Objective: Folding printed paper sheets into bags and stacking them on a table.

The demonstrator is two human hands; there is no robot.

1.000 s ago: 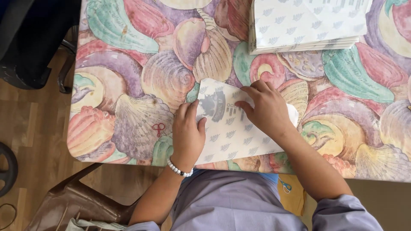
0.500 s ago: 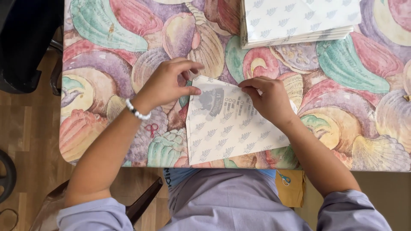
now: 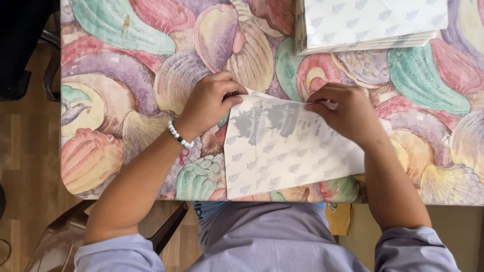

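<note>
A white paper sheet (image 3: 282,151) with a faint grey leaf pattern lies near the table's front edge, partly folded, with darker grey print showing through its upper part. My left hand (image 3: 209,100) pinches the sheet's top left corner. My right hand (image 3: 348,113) pinches the top edge further right. A bead bracelet is on my left wrist.
A stack of the same patterned sheets (image 3: 368,22) lies at the back right. The table (image 3: 116,100) wears a cloth with large coloured shells. A brown chair (image 3: 60,242) and wooden floor are at the lower left, a dark chair (image 3: 25,45) at the upper left.
My left hand moved from the sheet's lower left up to its top left corner. The right hand shifted to the top edge, and the sheet now lies squarer to the table's edge.
</note>
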